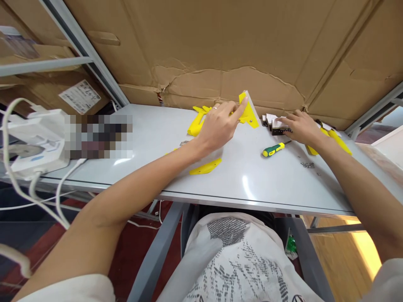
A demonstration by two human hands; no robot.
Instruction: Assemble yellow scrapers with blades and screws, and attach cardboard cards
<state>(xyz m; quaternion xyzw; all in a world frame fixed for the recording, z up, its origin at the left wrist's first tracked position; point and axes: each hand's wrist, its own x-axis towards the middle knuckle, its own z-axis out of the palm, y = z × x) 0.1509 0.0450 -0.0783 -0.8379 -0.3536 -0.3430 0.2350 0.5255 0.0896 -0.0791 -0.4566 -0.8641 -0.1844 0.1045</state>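
My left hand (220,123) is closed around a yellow scraper (248,114) with a pale straight blade edge, held tilted above the table with the index finger stretched along it. My right hand (300,126) reaches to a few small dark boxes (277,126) with white tops at the back of the table; its fingers are spread over them, and I cannot see a grip. Just in front of that hand lies a green and yellow screwdriver (273,149). Several small screws (307,165) are heaped nearer to me, below the right wrist.
More yellow parts lie behind my left hand (195,126), under its forearm (206,166) and beyond the right wrist (340,141). A white power strip (40,147) with cables occupies the left end of the grey table (233,184). Cardboard (220,46) walls the back; metal posts (85,54) flank it.
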